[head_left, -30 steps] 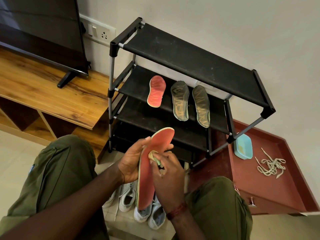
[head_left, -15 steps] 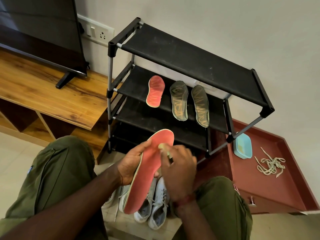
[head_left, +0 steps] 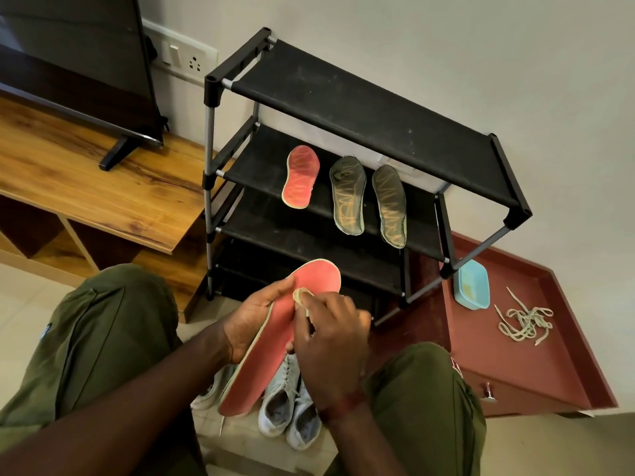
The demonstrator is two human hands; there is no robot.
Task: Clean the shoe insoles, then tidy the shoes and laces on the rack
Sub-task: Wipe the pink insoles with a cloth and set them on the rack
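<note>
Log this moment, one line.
left hand: holds red insole | right hand: pinches pale scrubber against it | rack: three insoles | laces: on maroon tray

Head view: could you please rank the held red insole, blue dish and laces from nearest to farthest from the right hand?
1. Held red insole, just left of the right hand.
2. Blue dish, to the right on the maroon tray.
3. Laces, farther right on that tray.

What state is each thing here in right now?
Left hand, grips the red insole.
Right hand, pinches a small brush onto it.
Second red insole, flat on the rack.
Dark insoles, flat beside it.
Shoes, on the floor.
Laces, tangled loose on the red tray.
Blue tub, open.
</note>
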